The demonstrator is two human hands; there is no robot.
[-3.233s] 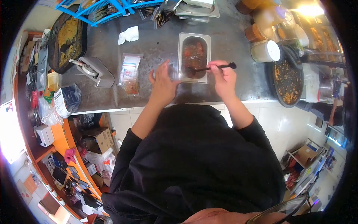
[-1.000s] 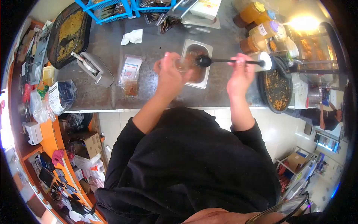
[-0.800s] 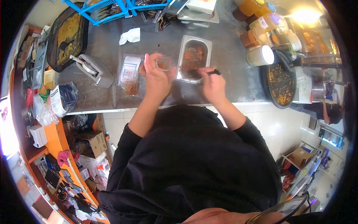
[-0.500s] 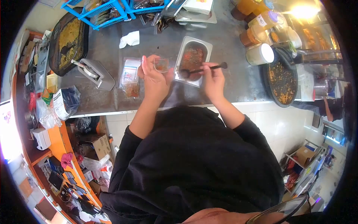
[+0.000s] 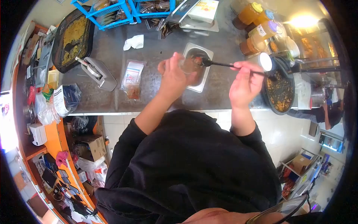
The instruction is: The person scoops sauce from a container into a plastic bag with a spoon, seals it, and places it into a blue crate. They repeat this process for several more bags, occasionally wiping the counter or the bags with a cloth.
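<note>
My left hand (image 5: 173, 77) is closed round a small clear plastic cup (image 5: 187, 66), held over the left side of a steel food pan (image 5: 198, 89). Part of the pan's reddish contents is hidden behind the cup and hand. In my right hand (image 5: 245, 86), off to the pan's right, the fingers pinch the long handle of a black spoon (image 5: 223, 64). Its bowl points left and hangs over the pan close to the cup. Left of my left hand lies a clear packet (image 5: 132, 80) with a printed label and reddish-brown contents.
A grey holder (image 5: 105, 80) and a dark tray of yellowish food (image 5: 74, 33) stand left. Blue baskets (image 5: 112, 16) are at the back. Sauce bottles (image 5: 250, 15), a white-lidded tub (image 5: 265, 61) and a round black tray (image 5: 279, 95) line the right. A crumpled tissue (image 5: 134, 42) lies behind.
My right hand has moved right and toward me, drawing the spoon's bowl up from the pan's contents. My left hand has carried the cup right, over the pan.
</note>
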